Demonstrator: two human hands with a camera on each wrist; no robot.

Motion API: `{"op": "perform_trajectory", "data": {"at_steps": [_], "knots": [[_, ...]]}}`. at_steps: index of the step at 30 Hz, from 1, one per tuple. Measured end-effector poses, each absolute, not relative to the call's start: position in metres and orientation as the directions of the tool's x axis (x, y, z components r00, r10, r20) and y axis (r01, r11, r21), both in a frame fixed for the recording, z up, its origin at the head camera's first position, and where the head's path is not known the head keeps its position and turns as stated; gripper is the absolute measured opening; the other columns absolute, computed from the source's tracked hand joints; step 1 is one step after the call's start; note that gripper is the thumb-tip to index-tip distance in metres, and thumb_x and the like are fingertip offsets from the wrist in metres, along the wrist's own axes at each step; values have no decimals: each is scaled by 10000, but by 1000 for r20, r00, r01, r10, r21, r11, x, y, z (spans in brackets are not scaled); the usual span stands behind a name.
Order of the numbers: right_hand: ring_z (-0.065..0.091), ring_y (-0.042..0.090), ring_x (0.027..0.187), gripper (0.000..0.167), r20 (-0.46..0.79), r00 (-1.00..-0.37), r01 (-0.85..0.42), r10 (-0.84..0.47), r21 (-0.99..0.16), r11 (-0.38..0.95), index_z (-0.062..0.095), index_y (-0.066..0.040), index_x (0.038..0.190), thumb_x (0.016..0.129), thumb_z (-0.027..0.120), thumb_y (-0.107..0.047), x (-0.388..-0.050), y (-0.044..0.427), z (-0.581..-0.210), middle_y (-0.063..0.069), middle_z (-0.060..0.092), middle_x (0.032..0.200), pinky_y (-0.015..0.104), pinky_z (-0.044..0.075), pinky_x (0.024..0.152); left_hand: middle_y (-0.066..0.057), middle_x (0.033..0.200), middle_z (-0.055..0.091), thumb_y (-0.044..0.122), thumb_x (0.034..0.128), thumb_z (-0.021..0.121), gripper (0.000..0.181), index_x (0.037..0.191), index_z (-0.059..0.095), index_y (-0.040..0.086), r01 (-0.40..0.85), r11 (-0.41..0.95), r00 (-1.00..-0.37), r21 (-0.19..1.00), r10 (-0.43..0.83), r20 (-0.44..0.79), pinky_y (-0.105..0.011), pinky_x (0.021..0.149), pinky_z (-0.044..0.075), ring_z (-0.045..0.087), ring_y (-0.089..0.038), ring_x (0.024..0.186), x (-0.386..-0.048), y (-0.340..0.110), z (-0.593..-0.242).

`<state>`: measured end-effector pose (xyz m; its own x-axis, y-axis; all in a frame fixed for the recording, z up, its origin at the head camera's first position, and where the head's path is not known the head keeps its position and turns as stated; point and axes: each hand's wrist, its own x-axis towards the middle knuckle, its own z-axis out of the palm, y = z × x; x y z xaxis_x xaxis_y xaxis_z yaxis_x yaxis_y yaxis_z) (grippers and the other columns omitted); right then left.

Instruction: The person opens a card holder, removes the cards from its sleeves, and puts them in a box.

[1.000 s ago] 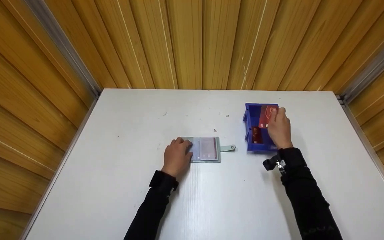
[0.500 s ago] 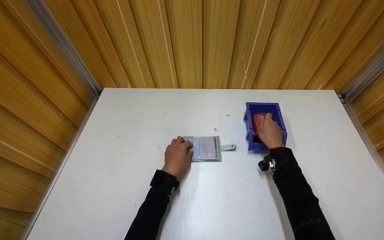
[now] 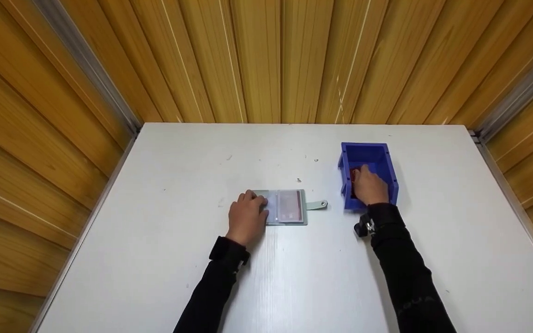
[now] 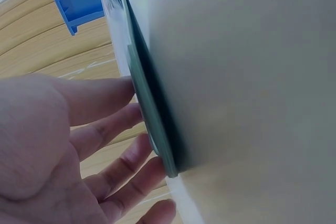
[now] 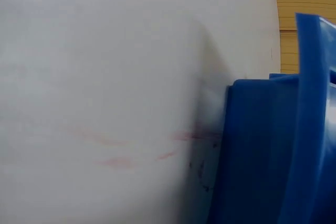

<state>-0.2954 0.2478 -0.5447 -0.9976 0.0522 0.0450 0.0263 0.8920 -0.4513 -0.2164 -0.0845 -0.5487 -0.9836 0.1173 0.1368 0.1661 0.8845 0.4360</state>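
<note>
A pale green card holder (image 3: 289, 208) lies unfolded on the white table, with clear plastic sleeves and a strap with a snap pointing right. Over its left part rests my left hand (image 3: 246, 217). In the left wrist view the thumb and loosely bent fingers touch the holder's cover (image 4: 149, 108). My right hand (image 3: 370, 185) reaches down into a blue plastic bin (image 3: 366, 147), fingers bent at a red card (image 3: 354, 178) along the bin's left wall. The fingertips are hidden, so a pinch on the card cannot be made out. The right wrist view shows only the bin's outside (image 5: 257, 145).
The white table (image 3: 192, 175) ends at a yellow wood-panelled wall (image 3: 257, 60) behind, with more panels to the left and right. The bin's raised walls surround the right hand. The holder's strap (image 3: 316, 205) points toward the bin.
The right hand has lowered a red card from above the bin's right side into the bin, moving left and down. The left hand and the card holder have stayed in place.
</note>
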Motion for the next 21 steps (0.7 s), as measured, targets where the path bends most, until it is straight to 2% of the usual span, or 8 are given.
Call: {"op": "perform_trajectory", "data": {"at_steps": [4, 10, 16, 21], "knots": [[654, 567, 966, 362, -3, -998, 63, 70, -450, 891, 528, 88, 1137, 1120, 389, -246, -296, 246, -542, 387, 650, 997, 660, 493, 807, -91, 1092, 627, 195, 920, 780, 217, 1116, 770, 104, 159, 887, -984, 433, 109, 139, -432, 838, 469, 587, -270, 1045, -217, -84, -550], [605, 580, 1129, 391, -21, -985, 157, 170, -507, 847, 564, 87, 1199, 1091, 499, -284, -295, 245, -540, 405, 615, 1181, 667, 481, 915, -89, 1094, 627, 201, 930, 770, 215, 1123, 768, 106, 151, 885, -987, 441, 108, 123, -423, 842, 460, 582, -262, 1044, -217, -84, -549], [545, 622, 1195, 578, 24, -979, 157, 200, -531, 832, 424, 158, 1438, 1042, 609, -221, -297, 245, -544, 448, 530, 1301, 675, 453, 1004, -94, 1094, 625, 190, 928, 766, 207, 1115, 768, 102, 174, 884, -982, 435, 121, 146, -429, 820, 451, 580, -275, 1048, -216, -84, -549], [535, 610, 1220, 612, 14, -977, 172, 215, -547, 819, 400, 165, 1454, 1025, 637, -202, -299, 244, -545, 442, 520, 1311, 664, 451, 1023, -101, 1103, 635, 194, 931, 763, 210, 1120, 770, 102, 181, 886, -980, 426, 123, 159, -432, 816, 457, 587, -280, 1052, -216, -85, -549]]}}
